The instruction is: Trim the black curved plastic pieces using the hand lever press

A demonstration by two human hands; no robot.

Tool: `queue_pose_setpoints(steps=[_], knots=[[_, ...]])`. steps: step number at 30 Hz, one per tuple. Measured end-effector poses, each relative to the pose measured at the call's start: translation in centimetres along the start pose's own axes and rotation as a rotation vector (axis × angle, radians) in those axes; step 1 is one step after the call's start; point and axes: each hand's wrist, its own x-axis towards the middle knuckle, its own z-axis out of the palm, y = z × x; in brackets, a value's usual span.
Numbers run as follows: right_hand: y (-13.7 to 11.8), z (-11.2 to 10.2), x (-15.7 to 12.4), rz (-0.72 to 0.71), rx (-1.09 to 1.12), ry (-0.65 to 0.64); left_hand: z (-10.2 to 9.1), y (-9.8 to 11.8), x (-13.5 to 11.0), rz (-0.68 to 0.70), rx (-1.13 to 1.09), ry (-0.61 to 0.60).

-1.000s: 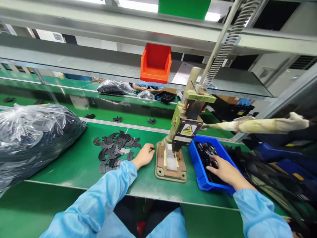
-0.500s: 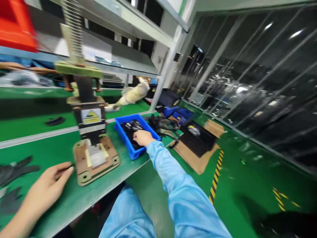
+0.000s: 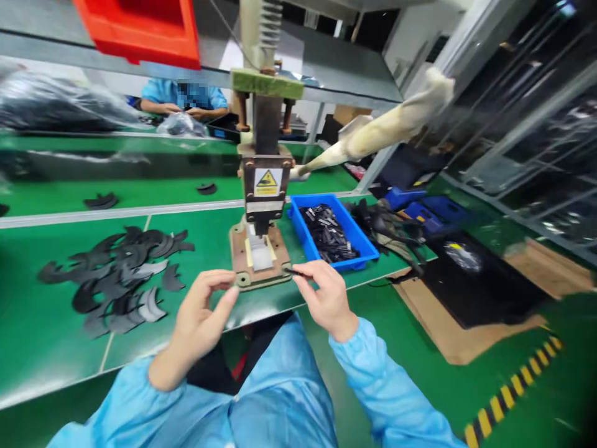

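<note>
A hand press [image 3: 263, 180] with a warning label and a coil spring stands on the green bench in front of me. At the right front corner of its base plate [image 3: 237, 249], my right hand [image 3: 326, 295] pinches a small black strip [image 3: 293, 272] between thumb and index finger. My left hand [image 3: 203, 308] is at the left front corner of the plate, thumb and fingers apart, with nothing visible in it. Right of the press is a blue bin [image 3: 368, 251] full of small black parts [image 3: 329, 233]. Curved black pieces [image 3: 125, 261] lie in a loose pile on the left.
A wrapped press handle [image 3: 392, 134] sticks out to the right. Black straps [image 3: 387, 224] lie beyond the bin. An orange-red bin [image 3: 140, 31] sits on the shelf above. Across the bench, a person in blue [image 3: 181, 99] works. Cardboard and a black panel [image 3: 480, 274] lie at right.
My right hand has come out of the blue bin to the front of the press, now pinching a black strip. The view has swung left, showing the curved pieces and a co-worker.
</note>
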Motion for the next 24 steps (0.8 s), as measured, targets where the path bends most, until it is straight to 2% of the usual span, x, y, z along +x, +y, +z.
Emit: queue_pose_setpoints(steps=[3,5,15,19,21,22,24], knots=[[-1.7,2.3,-0.9,-0.077,0.097,-0.057,0.7,2.6,-1.4,0.069,-0.016,-0.100],[-2.2,3.2,-1.0,-0.091,0.117,-0.099,0.9,3.3,-1.6,0.103,-0.021,-0.137],[-2.5,5.1,-1.9,-0.115,0.131,-0.175,1.0,2.4,-1.7,0.324,0.028,-0.170],[-1.8,4.8,-1.2,-0.126,0.115,-0.235,0.2,1.8,-0.5,0.398,0.078,-0.240],[-1.0,3.3,0.7,-0.114,0.087,-0.187,-0.2,1.1,1.3,0.379,0.139,-0.199],[-0.6,2.2,2.2,-0.095,0.077,-0.104,-0.3,0.5,2.5,0.359,0.177,-0.157],[0.0,-0.8,6.1,-0.054,0.101,0.149,-0.3,-0.8,5.1,0.309,0.261,-0.077]])
